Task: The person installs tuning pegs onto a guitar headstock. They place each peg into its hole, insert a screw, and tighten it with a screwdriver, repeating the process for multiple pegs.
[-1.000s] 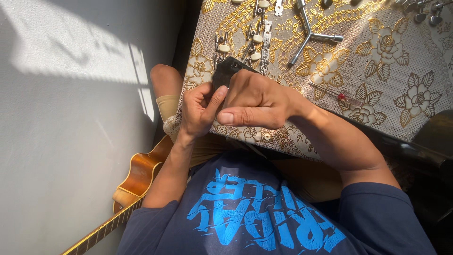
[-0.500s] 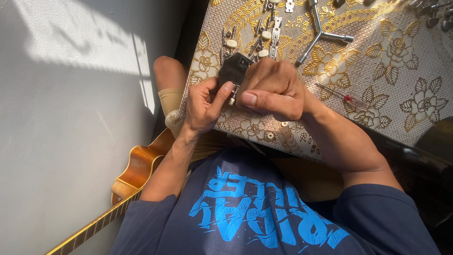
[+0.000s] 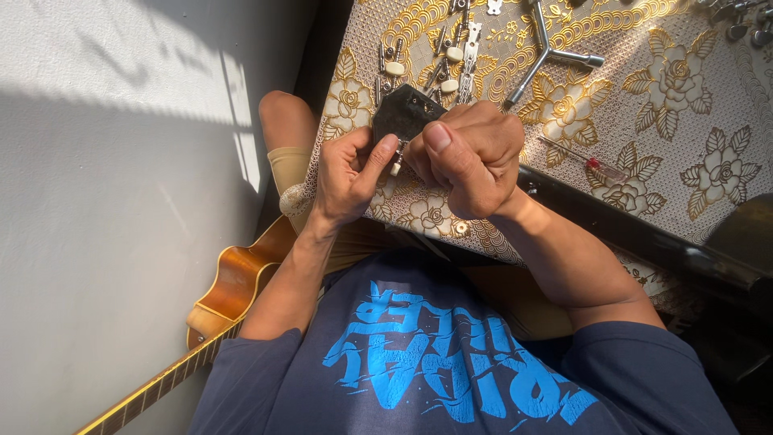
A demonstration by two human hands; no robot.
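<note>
Dark headstock point(image 3: 405, 113) between both hands point(image 3: 419, 161)

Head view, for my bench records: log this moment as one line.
left hand: pinches black part | right hand: grips same part | pegs: on tablecloth

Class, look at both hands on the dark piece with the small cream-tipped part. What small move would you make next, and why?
Probably keep the left hand steady on the dark headstock-shaped piece while the right hand eases the cream-tipped peg further in. Both hands pinch around it above the patterned cloth, and the peg looks only partly seated, though the fingers hide much of it.
</note>
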